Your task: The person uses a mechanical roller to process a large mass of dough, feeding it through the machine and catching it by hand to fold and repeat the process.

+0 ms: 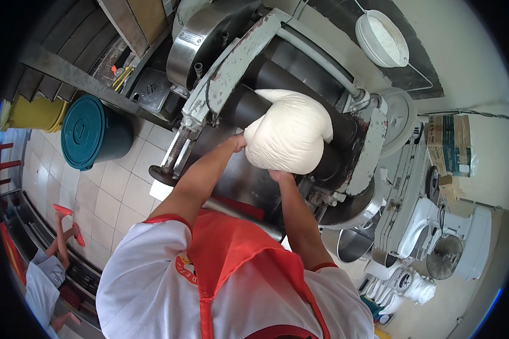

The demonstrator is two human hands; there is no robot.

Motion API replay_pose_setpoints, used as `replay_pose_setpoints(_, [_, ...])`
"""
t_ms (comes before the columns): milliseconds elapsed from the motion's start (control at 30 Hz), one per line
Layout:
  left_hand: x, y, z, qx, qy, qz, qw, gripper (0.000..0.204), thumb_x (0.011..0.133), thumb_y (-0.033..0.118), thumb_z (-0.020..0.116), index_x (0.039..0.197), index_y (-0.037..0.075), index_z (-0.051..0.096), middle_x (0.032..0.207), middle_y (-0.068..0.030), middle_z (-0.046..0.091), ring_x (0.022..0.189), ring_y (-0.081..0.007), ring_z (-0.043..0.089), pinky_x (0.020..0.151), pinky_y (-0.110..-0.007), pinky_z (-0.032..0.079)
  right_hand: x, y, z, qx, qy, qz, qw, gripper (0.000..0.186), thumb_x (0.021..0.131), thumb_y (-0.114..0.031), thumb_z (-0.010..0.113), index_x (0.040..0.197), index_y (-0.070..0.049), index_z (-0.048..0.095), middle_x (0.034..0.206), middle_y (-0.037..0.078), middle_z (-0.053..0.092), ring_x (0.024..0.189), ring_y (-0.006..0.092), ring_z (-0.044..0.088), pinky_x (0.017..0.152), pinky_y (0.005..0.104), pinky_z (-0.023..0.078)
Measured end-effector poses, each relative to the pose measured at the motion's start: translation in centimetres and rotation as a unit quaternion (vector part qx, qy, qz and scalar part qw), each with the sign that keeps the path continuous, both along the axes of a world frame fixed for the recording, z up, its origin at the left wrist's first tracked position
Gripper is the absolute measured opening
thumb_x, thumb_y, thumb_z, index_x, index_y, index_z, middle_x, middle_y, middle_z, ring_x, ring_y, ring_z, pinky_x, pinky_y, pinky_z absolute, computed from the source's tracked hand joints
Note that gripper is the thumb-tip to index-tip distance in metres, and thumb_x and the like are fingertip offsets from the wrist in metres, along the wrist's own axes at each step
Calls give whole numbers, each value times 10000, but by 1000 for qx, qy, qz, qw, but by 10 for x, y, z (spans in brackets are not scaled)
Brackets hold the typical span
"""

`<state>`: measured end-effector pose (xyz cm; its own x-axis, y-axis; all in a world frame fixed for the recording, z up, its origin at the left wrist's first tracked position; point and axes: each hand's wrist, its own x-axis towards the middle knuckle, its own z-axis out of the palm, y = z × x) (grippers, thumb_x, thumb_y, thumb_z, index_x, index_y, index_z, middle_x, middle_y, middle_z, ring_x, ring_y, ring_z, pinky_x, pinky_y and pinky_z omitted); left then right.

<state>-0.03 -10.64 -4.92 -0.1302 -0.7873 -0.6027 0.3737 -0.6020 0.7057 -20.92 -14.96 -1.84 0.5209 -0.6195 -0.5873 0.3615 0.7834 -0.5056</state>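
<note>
A large, pale mass of dough [291, 133] bulges over the dark rollers [254, 107] of a dough roller machine [232, 70], one pointed flap sticking out at its far left. Its left side is held by my left hand [239, 141], the fingers mostly hidden behind the dough. At the near edge my right hand [280, 174] supports it from below, with most of its fingers out of sight. Both forearms reach forward over the machine's near metal tray [237, 175].
A handwheel [163, 174] juts out at the machine's near left. Further left stands a lidded green bin [90, 133]. A white bucket [382, 39] is at the far right; a white stand mixer [452, 237] stands right. Another person's legs [62, 243] show at lower left.
</note>
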Motion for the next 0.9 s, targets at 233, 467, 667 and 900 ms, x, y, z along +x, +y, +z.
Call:
replay_pose_setpoints(233, [-36, 13, 64, -22, 216, 164, 962, 529, 975, 385, 353, 1334, 1, 416, 1305, -144, 523, 1161, -231, 543, 994, -379, 431, 25, 16, 42, -78, -29, -34, 996, 569, 955, -482, 370, 1368, -90, 378, 1367, 77, 455, 1238, 242, 453, 1026, 425, 391])
replay_pose_setpoints(467, [-61, 57, 179, -56, 180, 266, 945, 564, 979, 441, 340, 1348, 18, 398, 1360, -118, 460, 1258, -216, 428, 1070, -335, 307, 5, 48, 97, -141, 9, -80, 987, 515, 977, -383, 372, 1349, -26, 378, 1360, 128, 443, 1254, 259, 424, 1054, 405, 333])
replay_pose_setpoints(667, [-18, 104, 121, -6, 123, 347, 930, 743, 929, 568, 364, 1422, 23, 257, 1426, -133, 374, 1332, -255, 329, 1109, -441, 194, -55, 84, 59, 38, 168, -101, 980, 647, 942, -470, 411, 1374, 1, 317, 1424, 192, 338, 1302, 331, 342, 1062, 481, 289])
replay_pose_setpoints(900, [-21, 25, 45, 248, -26, 250, 936, 764, 919, 560, 355, 1455, 46, 175, 1518, -136, 193, 1377, -285, 219, 1095, -459, 207, -17, 77, 36, 271, 141, -97, 947, 815, 893, -609, 399, 1467, -91, 141, 1528, 182, 54, 1379, 387, 172, 1068, 559, 231])
